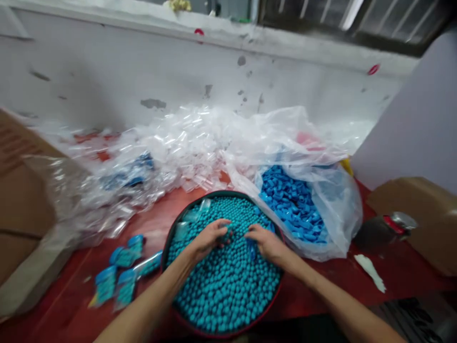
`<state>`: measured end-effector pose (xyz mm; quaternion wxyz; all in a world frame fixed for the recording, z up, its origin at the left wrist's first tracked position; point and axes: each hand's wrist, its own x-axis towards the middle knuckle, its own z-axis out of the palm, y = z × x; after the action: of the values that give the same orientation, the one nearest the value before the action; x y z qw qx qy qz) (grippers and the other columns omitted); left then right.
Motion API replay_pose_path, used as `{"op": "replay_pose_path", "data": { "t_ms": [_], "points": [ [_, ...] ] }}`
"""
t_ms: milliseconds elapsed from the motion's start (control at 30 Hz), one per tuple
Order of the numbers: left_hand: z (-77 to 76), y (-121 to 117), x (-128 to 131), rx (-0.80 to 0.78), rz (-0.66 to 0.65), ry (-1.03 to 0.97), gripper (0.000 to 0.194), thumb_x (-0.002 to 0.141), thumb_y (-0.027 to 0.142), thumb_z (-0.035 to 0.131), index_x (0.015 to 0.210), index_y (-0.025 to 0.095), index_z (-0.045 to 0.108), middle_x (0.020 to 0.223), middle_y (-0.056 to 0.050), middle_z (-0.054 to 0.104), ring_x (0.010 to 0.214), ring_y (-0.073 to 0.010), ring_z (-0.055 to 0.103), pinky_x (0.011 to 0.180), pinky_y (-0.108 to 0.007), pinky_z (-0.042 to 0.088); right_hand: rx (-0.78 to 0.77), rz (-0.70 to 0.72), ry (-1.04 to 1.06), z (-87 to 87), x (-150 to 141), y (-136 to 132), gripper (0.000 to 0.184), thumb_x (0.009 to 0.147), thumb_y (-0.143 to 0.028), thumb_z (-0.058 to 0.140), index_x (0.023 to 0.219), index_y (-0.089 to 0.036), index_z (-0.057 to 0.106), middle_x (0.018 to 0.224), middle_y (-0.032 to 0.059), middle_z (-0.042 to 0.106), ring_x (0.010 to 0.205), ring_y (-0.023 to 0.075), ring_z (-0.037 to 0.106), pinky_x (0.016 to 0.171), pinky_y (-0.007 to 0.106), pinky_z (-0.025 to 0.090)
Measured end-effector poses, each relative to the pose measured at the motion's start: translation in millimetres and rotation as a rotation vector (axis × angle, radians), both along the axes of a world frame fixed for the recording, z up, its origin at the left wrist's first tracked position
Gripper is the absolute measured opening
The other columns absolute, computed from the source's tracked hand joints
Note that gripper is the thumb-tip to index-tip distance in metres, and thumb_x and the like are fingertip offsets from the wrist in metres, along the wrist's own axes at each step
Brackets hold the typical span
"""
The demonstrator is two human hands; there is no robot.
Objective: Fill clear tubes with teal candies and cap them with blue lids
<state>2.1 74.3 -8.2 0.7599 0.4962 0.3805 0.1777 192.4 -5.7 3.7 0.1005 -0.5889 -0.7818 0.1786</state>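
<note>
A round dark tray [167, 240] on the red table is heaped with small teal balls [228, 286]. My left hand [210, 238] rests in the balls near the tray's far side, its fingers curled onto them. My right hand [266, 243] lies close beside it, fingers bent down and pinched on a small blue piece that I cannot make out clearly. Two clear tubes [193, 214] lie on the balls at the tray's far left.
A clear bag of blue caps [293, 205] sits right of the tray. A heap of clear plastic tubes [178, 147] lies behind. Several filled, blue-capped tubes [121, 274] lie to the left. Cardboard boxes [421, 214] stand at both sides; a can [392, 224] lies right.
</note>
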Motion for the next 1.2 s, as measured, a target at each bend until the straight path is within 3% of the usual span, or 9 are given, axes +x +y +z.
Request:
{"op": "replay_pose_path", "data": {
  "t_ms": [133, 300, 433, 567, 700, 833, 933, 1067, 1200],
  "points": [
    [3.4, -9, -7, -0.167, 0.006, -0.192, 0.04, 0.071, 0.03, 0.058, 0.106, 0.018, 0.043, 0.085, -0.004, 0.057, 0.067, -0.0119, 0.056, 0.053, -0.02, 0.039, -0.1, -0.238, -0.204, 3.5, -19, 6, 0.029, 0.084, -0.035, 0.038, 0.102, -0.016, 0.051, 0.089, 0.0092, 0.062, 0.083, 0.0221, 0.058, 0.07, 0.03, 0.043],
    [4.3, -19, -14, -0.217, -0.012, -0.331, 0.038, 0.073, 0.029, 0.057, 0.107, 0.017, 0.044, 0.088, -0.007, 0.057, 0.071, -0.0135, 0.058, 0.056, -0.02, 0.041, -0.182, -0.167, -0.273, -2.2, -35, 7, 0.019, 0.082, -0.024, 0.043, 0.096, -0.016, 0.053, 0.088, 0.0094, 0.063, 0.083, 0.0208, 0.059, 0.068, 0.027, 0.042],
    [0.4, -24, -17, -0.239, -0.024, -0.384, 0.036, 0.073, 0.028, 0.057, 0.104, 0.015, 0.044, 0.088, -0.008, 0.057, 0.067, -0.0139, 0.058, 0.052, -0.02, 0.041, -0.162, -0.158, 0.071, -0.9, -17, 13, 0.031, 0.08, -0.033, 0.047, 0.106, -0.019, 0.053, 0.09, 0.0048, 0.063, 0.083, 0.0175, 0.057, 0.073, 0.026, 0.042],
    [-0.3, -30, -14, -0.27, -0.03, -0.405, 0.035, 0.072, 0.027, 0.058, 0.101, 0.016, 0.043, 0.083, -0.007, 0.058, 0.063, -0.0141, 0.059, 0.052, -0.02, 0.042, -0.146, -0.304, 0.486, -0.5, -11, 18, 0.042, 0.084, -0.041, 0.034, 0.116, -0.018, 0.048, 0.067, 0.0009, 0.06, 0.055, 0.0145, 0.054, 0.054, 0.025, 0.044],
    [3.1, -35, -15, -0.263, -0.017, -0.335, 0.036, 0.073, 0.026, 0.057, 0.104, 0.017, 0.04, 0.08, -0.006, 0.057, 0.065, -0.0145, 0.059, 0.054, -0.022, 0.043, -0.063, -0.258, 0.254, -13.0, -14, 18, 0.035, 0.085, -0.03, 0.034, 0.115, -0.02, 0.048, 0.08, 0.0048, 0.059, 0.071, 0.0167, 0.056, 0.065, 0.027, 0.043],
    [2.3, -33, -13, -0.222, 0.023, -0.002, 0.021, 0.073, 0.026, 0.05, 0.09, 0.016, 0.042, 0.073, -0.003, 0.055, 0.052, -0.0126, 0.057, 0.043, -0.019, 0.04, -0.104, -0.316, 0.083, -23.9, -13, 28, 0.027, 0.083, -0.02, 0.037, 0.105, -0.017, 0.052, 0.096, 0.0105, 0.055, 0.089, 0.0204, 0.053, 0.075, 0.029, 0.039],
    [-1.1, -29, -5, -0.204, 0.047, 0.136, 0.012, 0.072, 0.021, 0.046, 0.082, 0.015, 0.043, 0.069, -0.001, 0.054, 0.045, -0.0104, 0.055, 0.039, -0.018, 0.039, -0.192, -0.274, 0.188, -23.7, -20, 38, 0.022, 0.083, -0.02, 0.038, 0.098, -0.016, 0.053, 0.09, 0.0083, 0.058, 0.084, 0.017, 0.055, 0.07, 0.025, 0.041],
    [-4.1, -24, 2, -0.188, 0.072, 0.126, 0.018, 0.07, 0.017, 0.046, 0.088, 0.016, 0.042, 0.066, 0.001, 0.052, 0.043, -0.0089, 0.053, 0.039, -0.018, 0.04, -0.371, -0.192, 0.337, -19.2, -29, 39, 0.024, 0.083, -0.022, 0.036, 0.101, -0.017, 0.051, 0.065, -0.0009, 0.055, 0.049, 0.0094, 0.052, 0.043, 0.018, 0.04],
    [-2.8, -27, -3, -0.178, 0.049, -0.013, 0.025, 0.07, 0.021, 0.05, 0.094, 0.017, 0.044, 0.078, -0.001, 0.053, 0.049, -0.008, 0.054, 0.043, -0.018, 0.041, -0.544, -0.233, 0.79, -14.2, -27, 28, 0.026, 0.08, -0.026, 0.038, 0.103, -0.016, 0.045, 0.067, -0.0035, 0.048, 0.042, 0.0053, 0.044, 0.033, 0.015, 0.035]
  ]
}}
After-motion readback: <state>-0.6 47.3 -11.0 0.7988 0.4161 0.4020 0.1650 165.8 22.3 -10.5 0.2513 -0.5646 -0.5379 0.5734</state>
